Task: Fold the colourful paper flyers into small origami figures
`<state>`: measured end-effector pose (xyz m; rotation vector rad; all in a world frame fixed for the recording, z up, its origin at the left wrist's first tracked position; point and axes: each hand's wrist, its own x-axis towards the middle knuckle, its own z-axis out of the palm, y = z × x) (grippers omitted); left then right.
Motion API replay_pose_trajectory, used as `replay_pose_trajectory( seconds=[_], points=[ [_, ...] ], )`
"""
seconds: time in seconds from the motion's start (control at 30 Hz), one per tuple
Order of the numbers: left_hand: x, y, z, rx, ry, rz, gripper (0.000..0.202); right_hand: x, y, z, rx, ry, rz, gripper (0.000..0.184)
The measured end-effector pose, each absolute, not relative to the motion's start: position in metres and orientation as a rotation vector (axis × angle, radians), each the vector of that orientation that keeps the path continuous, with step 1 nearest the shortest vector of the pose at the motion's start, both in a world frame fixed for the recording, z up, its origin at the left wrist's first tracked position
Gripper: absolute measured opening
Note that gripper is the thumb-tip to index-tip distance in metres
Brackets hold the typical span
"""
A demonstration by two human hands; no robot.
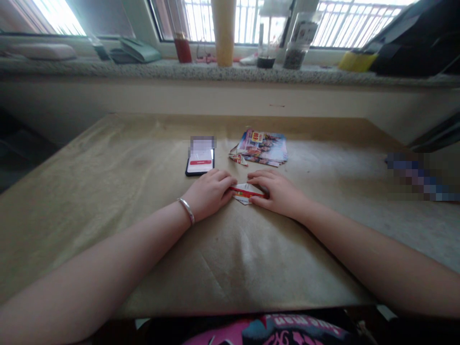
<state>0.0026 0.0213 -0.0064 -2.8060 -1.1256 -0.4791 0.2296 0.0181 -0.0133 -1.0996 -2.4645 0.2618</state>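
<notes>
A small piece of folded paper [247, 191], white with a red and yellow printed band, lies on the table between my hands. My left hand [212, 191], with a silver bangle at its wrist, pinches the paper's left end. On the right end, my right hand [275, 190] has its thumb and fingers closed on the paper. The undersides of the fingertips are hidden. Just beyond the hands are a stack of printed colour leaflets [266, 146] and a small folded paper piece [238, 157] at its left corner.
A phone [200, 157] with a lit screen lies beyond my left hand. The cloth-covered table [136, 191] reaches to the wall. On the stone windowsill [151, 72] stand a red jar [182, 48], a tall yellow cylinder [224, 33] and a clear container [298, 43]. A dark bag [413, 43] sits at right.
</notes>
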Motion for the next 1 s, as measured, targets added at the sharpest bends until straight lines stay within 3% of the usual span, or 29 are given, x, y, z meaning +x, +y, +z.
replay_pose_trajectory(
  seconds=[0.3,0.47,0.77,1.0],
  points=[
    [0.0007,0.0233,-0.0045,-2.895,-1.081,-0.464,0.019,0.2302,0.022,-0.0194,-1.007,-2.366,0.449,0.031],
    [0.0009,0.0233,-0.0051,-2.952,-1.128,-0.491,0.018,0.2314,0.0228,-0.0205,-0.958,-2.358,0.425,0.018],
    [-0.0003,0.0254,-0.0074,-3.001,-1.213,-0.632,0.019,0.2314,0.025,-0.0169,-0.853,-2.291,0.485,0.015],
    [-0.0006,0.025,-0.009,-3.114,-1.336,-0.795,0.022,0.2284,0.0216,-0.0163,-1.081,-2.2,0.671,0.006]
  ],
)
